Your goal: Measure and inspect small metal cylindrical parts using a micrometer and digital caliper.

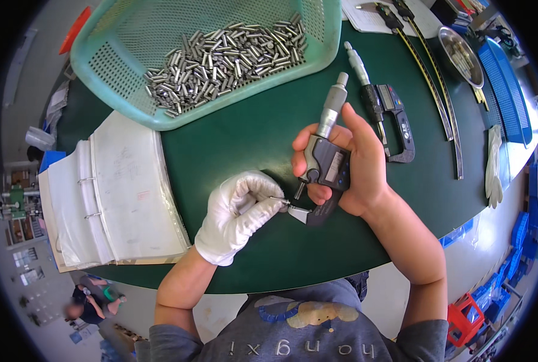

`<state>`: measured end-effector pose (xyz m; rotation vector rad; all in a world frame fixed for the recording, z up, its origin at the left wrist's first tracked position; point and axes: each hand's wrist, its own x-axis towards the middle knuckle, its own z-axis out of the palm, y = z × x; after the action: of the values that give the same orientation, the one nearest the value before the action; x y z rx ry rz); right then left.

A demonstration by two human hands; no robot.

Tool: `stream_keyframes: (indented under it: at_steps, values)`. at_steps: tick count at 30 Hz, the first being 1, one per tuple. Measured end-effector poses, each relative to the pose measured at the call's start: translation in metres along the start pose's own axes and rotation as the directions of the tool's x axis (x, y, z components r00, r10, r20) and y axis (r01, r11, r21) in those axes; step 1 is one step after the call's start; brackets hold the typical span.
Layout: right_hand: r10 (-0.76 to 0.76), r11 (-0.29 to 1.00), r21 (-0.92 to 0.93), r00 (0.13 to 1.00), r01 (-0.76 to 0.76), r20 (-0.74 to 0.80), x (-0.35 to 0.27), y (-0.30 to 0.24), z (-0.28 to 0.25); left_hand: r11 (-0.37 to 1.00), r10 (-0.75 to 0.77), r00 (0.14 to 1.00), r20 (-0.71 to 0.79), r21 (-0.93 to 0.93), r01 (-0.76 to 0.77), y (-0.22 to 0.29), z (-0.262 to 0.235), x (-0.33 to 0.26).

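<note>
My right hand [362, 160], bare, is wrapped round a digital micrometer [329, 160] with a grey thimble, a small display and a dark frame. The micrometer's thimble points away from me and its frame curves toward me. In a white glove, my left hand [235, 211] pinches a small metal pin [286, 203] between thumb and fingertips. The pin is at the micrometer's jaw opening; whether it touches the measuring faces I cannot tell. Beyond my hands, a green plastic basket [121, 99] holds a heap of similar shiny metal pins [226, 60].
A second micrometer [389, 117] lies right of my right hand. Two long calipers [429, 72], a metal bowl [462, 55], a blue basket [505, 90] and a white glove [494, 166] are farther right. An open ring binder [130, 193] lies at left on the green table [269, 259].
</note>
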<state>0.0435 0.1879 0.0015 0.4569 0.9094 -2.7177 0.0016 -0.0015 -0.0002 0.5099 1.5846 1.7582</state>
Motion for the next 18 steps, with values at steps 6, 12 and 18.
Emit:
stream_keyframes:
  at_steps: [6, 12, 18]
  values:
    - [0.046, 0.999, -0.004, 0.999, -0.046, -0.027, -0.0009, -0.0024, 0.0022, 0.998, -0.036, 0.999, 0.018, 0.049, 0.035, 0.0005, 0.0024, 0.0004]
    - [0.039, 0.999, -0.018, 0.999, -0.039, -0.023, -0.0011, -0.0002, 0.0014, 0.996, -0.054, 0.998, 0.016, 0.066, 0.053, 0.0019, 0.0032, 0.0001]
    - [0.049, 0.999, -0.018, 0.999, -0.050, -0.017, -0.0005, 0.0008, 0.0021, 0.996, -0.060, 0.998, 0.024, 0.068, 0.058, 0.0015, 0.0036, -0.0006]
